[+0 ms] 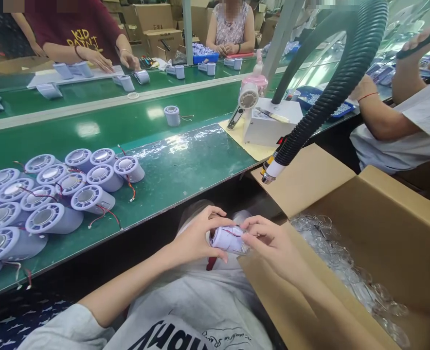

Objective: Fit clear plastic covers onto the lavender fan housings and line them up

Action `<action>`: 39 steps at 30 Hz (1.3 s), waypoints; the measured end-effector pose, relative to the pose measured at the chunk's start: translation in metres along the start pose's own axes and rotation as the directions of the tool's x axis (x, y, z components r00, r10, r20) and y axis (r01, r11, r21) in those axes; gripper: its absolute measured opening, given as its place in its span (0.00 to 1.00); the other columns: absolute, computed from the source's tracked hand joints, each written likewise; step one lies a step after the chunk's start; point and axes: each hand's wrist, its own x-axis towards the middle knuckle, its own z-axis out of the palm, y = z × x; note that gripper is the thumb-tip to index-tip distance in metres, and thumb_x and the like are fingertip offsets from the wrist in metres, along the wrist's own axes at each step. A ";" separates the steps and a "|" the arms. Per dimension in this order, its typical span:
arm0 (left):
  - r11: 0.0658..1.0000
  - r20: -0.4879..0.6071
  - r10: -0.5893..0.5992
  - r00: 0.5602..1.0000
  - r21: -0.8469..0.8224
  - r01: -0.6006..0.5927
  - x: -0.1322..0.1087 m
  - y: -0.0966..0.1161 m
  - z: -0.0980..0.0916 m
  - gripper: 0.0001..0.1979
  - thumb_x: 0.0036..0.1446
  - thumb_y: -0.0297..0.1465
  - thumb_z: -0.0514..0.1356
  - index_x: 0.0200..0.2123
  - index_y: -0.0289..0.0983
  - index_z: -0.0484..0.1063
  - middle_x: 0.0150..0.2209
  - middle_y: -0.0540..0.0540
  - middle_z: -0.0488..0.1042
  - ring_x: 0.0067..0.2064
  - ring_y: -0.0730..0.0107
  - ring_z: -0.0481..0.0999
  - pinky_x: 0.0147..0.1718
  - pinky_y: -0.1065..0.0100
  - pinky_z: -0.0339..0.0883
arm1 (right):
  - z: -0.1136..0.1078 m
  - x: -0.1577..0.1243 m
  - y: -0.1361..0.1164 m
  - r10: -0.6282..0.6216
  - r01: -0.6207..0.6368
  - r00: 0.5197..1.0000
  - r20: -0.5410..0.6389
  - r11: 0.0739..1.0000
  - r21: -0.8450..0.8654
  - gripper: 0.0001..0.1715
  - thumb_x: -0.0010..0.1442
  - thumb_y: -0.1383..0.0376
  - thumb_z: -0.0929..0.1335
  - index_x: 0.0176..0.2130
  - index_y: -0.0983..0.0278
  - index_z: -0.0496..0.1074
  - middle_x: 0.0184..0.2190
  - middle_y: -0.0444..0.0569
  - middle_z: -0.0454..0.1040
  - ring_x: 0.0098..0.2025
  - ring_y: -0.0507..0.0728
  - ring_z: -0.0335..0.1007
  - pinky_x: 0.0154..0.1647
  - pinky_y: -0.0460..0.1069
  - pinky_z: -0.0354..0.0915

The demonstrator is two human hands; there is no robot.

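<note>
Both my hands hold one small white cylindrical fan housing (228, 239) with thin red wires, low over my lap below the table edge. My left hand (196, 235) wraps round its left end, fingers curled. My right hand (271, 243) pinches its right end, close to the flap of an open cardboard box (375, 214). Inside that box lie several clear plastic parts (349, 272). On the green table (186, 170) at the left stand several more white round housings (54, 189) with red wires, packed in rows.
A black corrugated hose (331, 92) arches down to a nozzle (269, 172) above the box. A white box with a small fan (269, 121) stands on a yellow mat. One lone housing (172, 115) sits mid-table. Other people work across the table and at the right.
</note>
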 end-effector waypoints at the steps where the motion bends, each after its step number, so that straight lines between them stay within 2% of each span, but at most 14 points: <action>1: 0.999 0.032 0.003 0.999 -0.035 -0.002 -0.001 -0.002 0.001 0.36 0.37 0.40 0.75 0.52 0.43 0.73 0.54 0.41 0.66 0.55 0.55 0.68 0.55 0.57 0.63 | -0.001 0.001 0.002 0.033 -0.032 0.999 -0.018 0.998 0.060 0.19 0.57 0.58 0.70 0.19 0.64 0.71 0.40 0.52 0.72 0.41 0.59 0.71 0.36 0.51 0.66; 4: 0.971 0.111 -0.060 0.992 -0.222 0.083 -0.005 -0.003 0.002 0.35 0.44 0.35 0.72 0.57 0.45 0.68 0.54 0.43 0.70 0.53 0.58 0.71 0.51 0.60 0.69 | -0.005 0.003 0.008 0.112 -0.108 0.994 -0.001 0.961 0.256 0.19 0.54 0.54 0.72 0.19 0.63 0.74 0.42 0.53 0.76 0.45 0.62 0.72 0.40 0.52 0.68; 7: 0.889 0.118 -0.168 0.979 -0.410 0.202 -0.007 -0.001 0.004 0.33 0.46 0.33 0.71 0.56 0.41 0.67 0.53 0.42 0.71 0.50 0.60 0.74 0.48 0.61 0.71 | -0.007 0.001 0.015 0.064 -0.089 0.995 0.082 0.935 0.344 0.13 0.51 0.54 0.76 0.31 0.60 0.80 0.52 0.53 0.75 0.52 0.66 0.71 0.44 0.56 0.71; 9: 0.820 0.136 -0.221 0.966 -0.510 0.260 -0.009 -0.002 0.005 0.34 0.45 0.34 0.72 0.56 0.39 0.66 0.52 0.40 0.72 0.49 0.59 0.75 0.48 0.59 0.71 | -0.006 -0.003 0.020 -0.065 0.042 0.993 0.094 0.972 0.230 0.19 0.48 0.59 0.78 0.42 0.56 0.79 0.57 0.51 0.71 0.57 0.67 0.67 0.53 0.59 0.68; 12: 0.753 0.172 -0.235 0.957 -0.590 0.291 -0.013 -0.004 0.005 0.35 0.46 0.35 0.71 0.57 0.41 0.65 0.55 0.39 0.71 0.50 0.56 0.75 0.48 0.58 0.71 | -0.005 -0.012 0.025 -0.256 0.262 0.963 0.089 0.963 -0.059 0.23 0.53 0.66 0.76 0.49 0.53 0.74 0.59 0.47 0.70 0.62 0.64 0.63 0.63 0.59 0.61; 15: 0.798 0.194 -0.199 0.961 -0.537 0.274 -0.016 -0.004 0.001 0.39 0.43 0.35 0.73 0.59 0.45 0.64 0.58 0.40 0.68 0.52 0.54 0.74 0.46 0.59 0.72 | -0.006 -0.019 0.026 -0.303 0.322 0.943 0.135 0.935 -0.150 0.22 0.59 0.65 0.72 0.52 0.53 0.70 0.61 0.47 0.67 0.63 0.63 0.62 0.62 0.58 0.62; 18: 0.868 0.185 -0.121 0.975 -0.457 0.195 -0.017 -0.002 -0.004 0.40 0.43 0.34 0.73 0.60 0.48 0.64 0.59 0.43 0.68 0.55 0.55 0.73 0.50 0.60 0.69 | -0.007 -0.021 0.024 -0.261 0.280 0.953 0.157 0.953 -0.119 0.23 0.60 0.63 0.72 0.54 0.53 0.67 0.62 0.47 0.66 0.58 0.62 0.68 0.58 0.57 0.67; 20: 0.879 0.178 -0.074 0.981 -0.454 0.148 -0.018 0.001 -0.006 0.38 0.45 0.33 0.72 0.60 0.49 0.65 0.58 0.45 0.69 0.56 0.57 0.71 0.54 0.61 0.67 | -0.008 -0.022 0.020 -0.225 0.238 0.961 0.163 0.969 -0.065 0.24 0.60 0.63 0.72 0.54 0.52 0.67 0.60 0.47 0.67 0.54 0.60 0.71 0.54 0.55 0.70; 26: 0.906 0.165 -0.039 0.986 -0.410 0.104 -0.021 0.007 -0.010 0.37 0.46 0.31 0.71 0.60 0.47 0.65 0.59 0.44 0.68 0.58 0.59 0.69 0.56 0.60 0.66 | -0.007 -0.021 0.010 -0.098 0.071 0.976 0.196 0.988 0.139 0.22 0.59 0.64 0.72 0.52 0.51 0.68 0.52 0.44 0.71 0.50 0.56 0.72 0.49 0.50 0.72; 31: 0.924 0.159 -0.027 0.987 -0.372 0.086 -0.023 0.010 -0.010 0.37 0.47 0.31 0.71 0.60 0.46 0.65 0.61 0.42 0.67 0.60 0.56 0.67 0.56 0.59 0.66 | -0.005 -0.020 0.008 0.026 -0.101 0.968 0.249 0.951 0.292 0.20 0.59 0.61 0.72 0.50 0.55 0.67 0.48 0.47 0.72 0.44 0.56 0.73 0.41 0.48 0.71; 35: 0.930 0.164 -0.024 0.986 -0.358 0.082 -0.024 0.010 -0.010 0.36 0.48 0.32 0.71 0.60 0.46 0.65 0.62 0.42 0.65 0.61 0.54 0.66 0.56 0.57 0.66 | -0.002 -0.017 0.005 0.084 -0.188 0.955 0.283 0.912 0.364 0.19 0.59 0.59 0.71 0.49 0.58 0.68 0.44 0.47 0.75 0.42 0.56 0.72 0.40 0.48 0.69; 39: 0.930 0.161 -0.011 0.987 -0.361 0.069 -0.024 0.009 -0.010 0.36 0.47 0.31 0.71 0.60 0.46 0.65 0.62 0.42 0.65 0.62 0.53 0.65 0.57 0.56 0.66 | 0.000 -0.015 0.004 0.102 -0.242 0.942 0.320 0.868 0.433 0.18 0.60 0.56 0.71 0.47 0.59 0.67 0.39 0.46 0.76 0.34 0.52 0.72 0.35 0.47 0.70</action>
